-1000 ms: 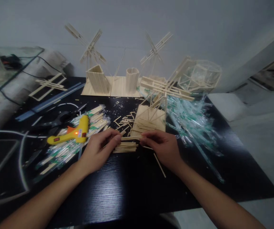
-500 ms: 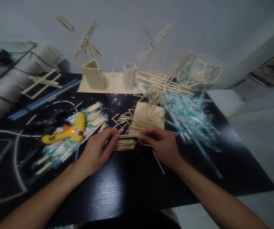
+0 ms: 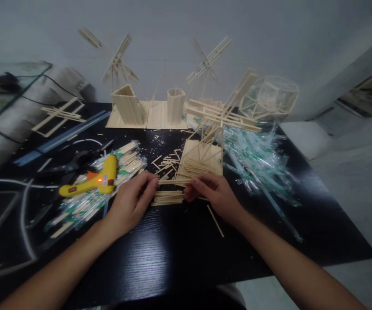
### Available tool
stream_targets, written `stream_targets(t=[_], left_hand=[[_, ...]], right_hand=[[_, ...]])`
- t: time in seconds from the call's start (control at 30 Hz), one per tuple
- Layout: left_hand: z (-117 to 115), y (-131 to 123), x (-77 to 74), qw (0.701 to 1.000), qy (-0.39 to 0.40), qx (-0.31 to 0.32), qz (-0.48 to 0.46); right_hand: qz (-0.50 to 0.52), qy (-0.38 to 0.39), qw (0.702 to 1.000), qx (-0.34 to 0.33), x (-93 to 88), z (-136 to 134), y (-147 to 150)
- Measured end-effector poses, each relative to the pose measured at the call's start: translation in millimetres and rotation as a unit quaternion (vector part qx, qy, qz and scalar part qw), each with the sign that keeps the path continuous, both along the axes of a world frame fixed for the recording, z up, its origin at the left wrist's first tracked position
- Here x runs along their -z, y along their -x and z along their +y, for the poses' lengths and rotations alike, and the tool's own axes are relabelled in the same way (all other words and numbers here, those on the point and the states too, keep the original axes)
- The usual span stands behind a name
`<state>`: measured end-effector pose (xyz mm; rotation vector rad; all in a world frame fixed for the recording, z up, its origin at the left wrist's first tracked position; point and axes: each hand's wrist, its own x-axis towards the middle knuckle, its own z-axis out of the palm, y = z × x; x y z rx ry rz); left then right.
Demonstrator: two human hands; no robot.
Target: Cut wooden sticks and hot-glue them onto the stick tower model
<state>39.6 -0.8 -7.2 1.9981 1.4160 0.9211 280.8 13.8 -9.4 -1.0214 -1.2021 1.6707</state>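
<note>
My left hand (image 3: 133, 201) and my right hand (image 3: 213, 194) are both pinched on the two ends of a thin wooden stick (image 3: 172, 181), held level just above a small pile of cut sticks (image 3: 168, 197) on the black table (image 3: 179, 258). Right behind the stick stands a flat wooden base with a stick frame (image 3: 201, 157). A yellow glue gun (image 3: 92, 183) with its light on lies to the left of my left hand, on top of wrapped chopsticks (image 3: 121, 163).
Two stick windmills (image 3: 121, 86) (image 3: 205, 69) on wooden bases stand at the back by the wall. Clear plastic wrappers (image 3: 260, 163) are heaped at the right. A loose stick (image 3: 215, 221) lies near my right wrist. Scissors (image 3: 72, 161), cables and blue strips lie at the left.
Both hands have shifted slightly left and closer together, still pinching the same stick over the pile. The view has moved a little.
</note>
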Motion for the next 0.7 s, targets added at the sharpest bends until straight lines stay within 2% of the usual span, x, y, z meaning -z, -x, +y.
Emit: stream_targets(t=[0.13, 0.47, 0.7], left_hand=[[0.1, -0.4, 0.1, 1.0, 0.016, 0.012, -0.007], [-1.1, -0.8, 1.0, 1.0, 0.014, 0.01, -0.008], [-1.0, -1.5, 0.8, 1.0, 0.005, 0.014, -0.01]], right_hand=[[-0.006, -0.009, 1.0, -0.018, -1.5, -0.5, 0.1], [-0.058, -0.057, 0.996, 0.019, -4.6, -3.4, 1.0], [-0.063, -0.064, 0.996, 0.026, -4.6, -4.7, 1.6]])
